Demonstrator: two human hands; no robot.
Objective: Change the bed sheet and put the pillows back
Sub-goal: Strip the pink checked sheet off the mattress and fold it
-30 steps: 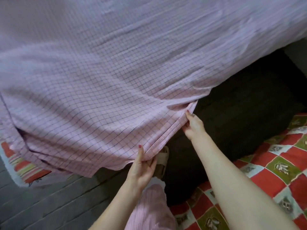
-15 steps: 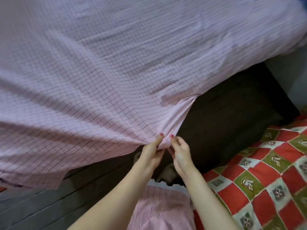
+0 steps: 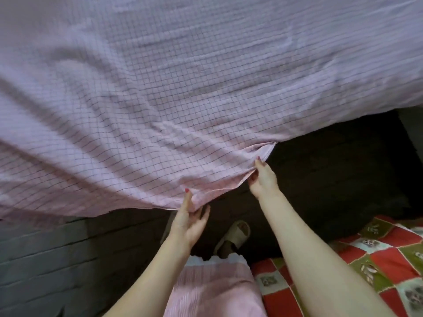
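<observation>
A pink checked bed sheet is spread over the bed and fills the upper part of the view; its near hem hangs over the bed's edge. My left hand pinches that hem from below, thumb on top and fingers under the cloth. My right hand grips the same hem a little further right, near a bunched fold at the sheet's corner. No pillows are in view.
Under the sheet's edge lies the dark side of the bed. A red, green and white patterned cloth lies at the lower right. The floor is grey planks. My slippered foot stands by the bed.
Half a second ago my hands pinched the hem side by side. They have since moved apart along it, the right hand up and to the right, and the hem is stretched between them.
</observation>
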